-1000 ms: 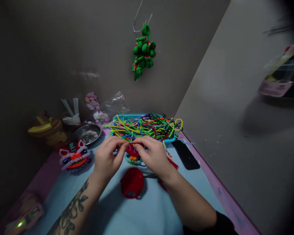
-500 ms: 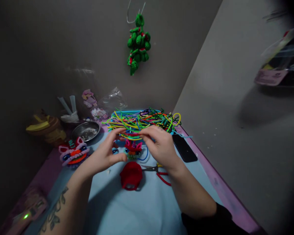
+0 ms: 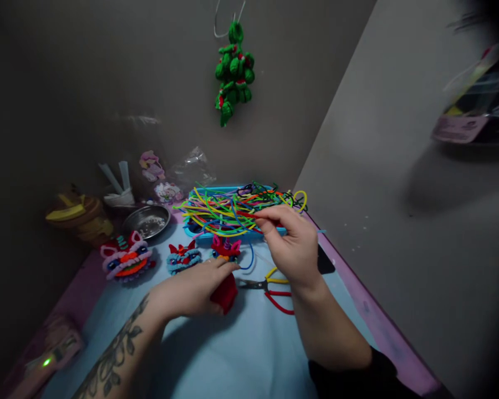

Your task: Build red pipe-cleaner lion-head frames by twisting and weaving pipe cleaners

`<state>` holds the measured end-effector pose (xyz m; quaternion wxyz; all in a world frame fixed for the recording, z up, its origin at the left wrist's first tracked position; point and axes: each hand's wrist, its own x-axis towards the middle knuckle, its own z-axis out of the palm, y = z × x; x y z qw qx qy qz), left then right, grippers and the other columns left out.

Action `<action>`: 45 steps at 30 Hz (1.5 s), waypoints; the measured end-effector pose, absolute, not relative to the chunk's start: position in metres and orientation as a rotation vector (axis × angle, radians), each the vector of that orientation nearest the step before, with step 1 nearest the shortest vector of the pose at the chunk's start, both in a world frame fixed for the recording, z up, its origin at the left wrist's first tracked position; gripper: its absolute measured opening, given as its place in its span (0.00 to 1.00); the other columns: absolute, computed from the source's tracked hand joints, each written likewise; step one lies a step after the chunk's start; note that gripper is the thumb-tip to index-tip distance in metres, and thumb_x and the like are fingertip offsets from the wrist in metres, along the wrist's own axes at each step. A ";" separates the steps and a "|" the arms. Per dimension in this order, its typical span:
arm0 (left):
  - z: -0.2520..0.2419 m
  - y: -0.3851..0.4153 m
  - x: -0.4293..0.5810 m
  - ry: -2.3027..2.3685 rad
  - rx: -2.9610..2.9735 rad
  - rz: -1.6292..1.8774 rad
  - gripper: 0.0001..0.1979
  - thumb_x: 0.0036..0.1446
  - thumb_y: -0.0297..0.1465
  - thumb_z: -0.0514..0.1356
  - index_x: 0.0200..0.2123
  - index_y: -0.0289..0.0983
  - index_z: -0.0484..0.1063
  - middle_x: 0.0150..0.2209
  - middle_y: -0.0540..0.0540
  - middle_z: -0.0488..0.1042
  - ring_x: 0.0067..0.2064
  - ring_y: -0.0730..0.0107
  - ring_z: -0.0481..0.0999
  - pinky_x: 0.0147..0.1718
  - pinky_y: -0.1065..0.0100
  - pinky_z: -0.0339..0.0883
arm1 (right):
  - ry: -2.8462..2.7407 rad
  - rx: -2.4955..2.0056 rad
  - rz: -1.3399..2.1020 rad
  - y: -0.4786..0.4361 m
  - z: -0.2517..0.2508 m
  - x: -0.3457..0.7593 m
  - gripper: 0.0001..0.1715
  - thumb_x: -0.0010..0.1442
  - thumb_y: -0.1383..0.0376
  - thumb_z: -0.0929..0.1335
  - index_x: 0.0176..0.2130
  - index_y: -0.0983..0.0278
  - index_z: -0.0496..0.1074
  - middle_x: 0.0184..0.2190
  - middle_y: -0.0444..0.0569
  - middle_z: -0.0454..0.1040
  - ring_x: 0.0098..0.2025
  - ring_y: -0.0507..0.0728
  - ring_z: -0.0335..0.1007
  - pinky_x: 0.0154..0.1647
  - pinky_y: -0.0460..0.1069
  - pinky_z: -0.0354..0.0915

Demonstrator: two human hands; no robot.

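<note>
Left hand: yours point(image 3: 199, 285) has come down since half a second ago, from just before the blue tray point(image 3: 188, 229) onto the red fuzzy piece point(image 3: 227, 296); your right hand point(image 3: 289, 235) has shifted a little rightward.
Left grip: your fingers lie spread across the top of that red piece, with your thumb tucked low at its near side; you are touching it, but I cannot tell whether you have clamped on it.
Right grip: your thumb and forefinger are pinched together on a thin red strip point(image 3: 249, 215), its free end pointing left over the front part of the tray.
Red fuzzy piece: on your side of the tray, partly covered by your left hand.
Scissors point(image 3: 266, 285): on your side of the tray, right of the red piece, yellow and red handles spread apart.
Lion heads: the pink-eared one point(image 3: 227, 248) sits just before the tray; the light-blue one point(image 3: 183, 257) is before its left end; the lilac-trimmed one point(image 3: 128, 257) is farther left.
Pipe cleaners point(image 3: 216, 209): a tangled, many-coloured heap filling the tray.
Black phone point(image 3: 325, 260): off the tray's near right corner, partly behind your right hand.
</note>
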<state>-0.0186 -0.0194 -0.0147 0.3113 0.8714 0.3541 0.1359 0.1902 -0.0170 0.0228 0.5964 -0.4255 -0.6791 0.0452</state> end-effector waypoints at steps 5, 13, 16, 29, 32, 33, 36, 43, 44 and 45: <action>0.005 -0.004 -0.054 0.852 1.945 0.588 0.37 0.48 0.37 0.67 0.61 0.48 0.58 0.60 0.42 0.65 0.57 0.55 0.68 0.53 0.60 0.66 | -1.411 -1.020 0.110 -0.018 0.020 0.190 0.05 0.60 0.65 0.67 0.33 0.60 0.74 0.30 0.46 0.75 0.33 0.54 0.71 0.34 0.50 0.67; -0.010 0.012 -0.029 0.851 1.141 1.282 0.35 0.51 0.45 0.63 0.59 0.39 0.58 0.59 0.34 0.65 0.51 0.53 0.74 0.41 0.61 0.73 | -1.573 -0.953 0.398 -0.013 0.020 0.185 0.05 0.59 0.69 0.66 0.31 0.61 0.72 0.32 0.47 0.74 0.37 0.54 0.71 0.37 0.49 0.67; -0.012 0.007 -0.013 0.854 1.116 1.294 0.32 0.56 0.44 0.59 0.61 0.42 0.53 0.62 0.36 0.61 0.53 0.56 0.73 0.42 0.61 0.73 | -1.754 -0.906 0.565 -0.013 0.021 0.180 0.06 0.57 0.70 0.67 0.30 0.62 0.72 0.40 0.50 0.76 0.46 0.57 0.72 0.44 0.51 0.67; -0.020 0.014 -0.026 1.061 1.598 1.440 0.27 0.59 0.44 0.55 0.59 0.41 0.59 0.62 0.37 0.60 0.64 0.57 0.59 0.59 0.55 0.56 | -2.123 -0.878 0.365 -0.001 0.012 0.183 0.12 0.55 0.77 0.64 0.28 0.62 0.71 0.29 0.46 0.76 0.35 0.54 0.68 0.39 0.51 0.64; -0.007 0.011 -0.035 1.052 2.023 1.291 0.15 0.60 0.37 0.56 0.49 0.40 0.70 0.56 0.40 0.68 0.61 0.59 0.63 0.61 0.56 0.51 | -2.309 -0.784 0.364 0.000 0.015 0.188 0.14 0.54 0.78 0.62 0.29 0.62 0.70 0.29 0.45 0.76 0.35 0.54 0.66 0.39 0.50 0.64; -0.003 0.009 -0.036 1.018 2.110 1.160 0.13 0.60 0.35 0.56 0.47 0.40 0.72 0.53 0.41 0.72 0.59 0.59 0.65 0.60 0.56 0.53 | -2.337 -0.758 0.365 0.000 0.015 0.188 0.14 0.54 0.78 0.61 0.29 0.62 0.70 0.30 0.45 0.76 0.34 0.54 0.66 0.39 0.51 0.64; 0.005 0.004 -0.033 0.925 2.183 0.831 0.12 0.61 0.34 0.53 0.42 0.40 0.75 0.43 0.43 0.77 0.48 0.63 0.73 0.51 0.62 0.64 | -2.381 -0.727 0.354 0.000 0.016 0.188 0.14 0.55 0.78 0.61 0.29 0.62 0.69 0.29 0.46 0.76 0.33 0.54 0.66 0.39 0.50 0.64; -0.005 0.005 -0.022 1.019 1.942 0.811 0.13 0.59 0.36 0.55 0.34 0.37 0.77 0.32 0.45 0.78 0.33 0.66 0.74 0.35 0.67 0.68 | -2.159 -0.883 0.269 0.002 0.012 0.191 0.10 0.58 0.75 0.63 0.33 0.63 0.72 0.42 0.52 0.73 0.44 0.55 0.68 0.46 0.51 0.64; -0.009 0.007 -0.022 1.018 1.883 0.817 0.13 0.58 0.36 0.55 0.34 0.36 0.77 0.32 0.45 0.78 0.33 0.66 0.74 0.35 0.67 0.68 | -2.128 -0.918 0.238 0.002 0.012 0.192 0.09 0.59 0.74 0.63 0.33 0.64 0.72 0.43 0.52 0.72 0.45 0.55 0.68 0.46 0.50 0.64; -0.013 0.009 -0.021 1.018 1.817 0.817 0.14 0.58 0.37 0.55 0.34 0.35 0.77 0.32 0.45 0.78 0.33 0.67 0.74 0.34 0.68 0.67 | -2.128 -0.953 0.210 0.001 0.012 0.192 0.09 0.59 0.73 0.63 0.33 0.64 0.72 0.42 0.52 0.71 0.43 0.55 0.69 0.45 0.49 0.65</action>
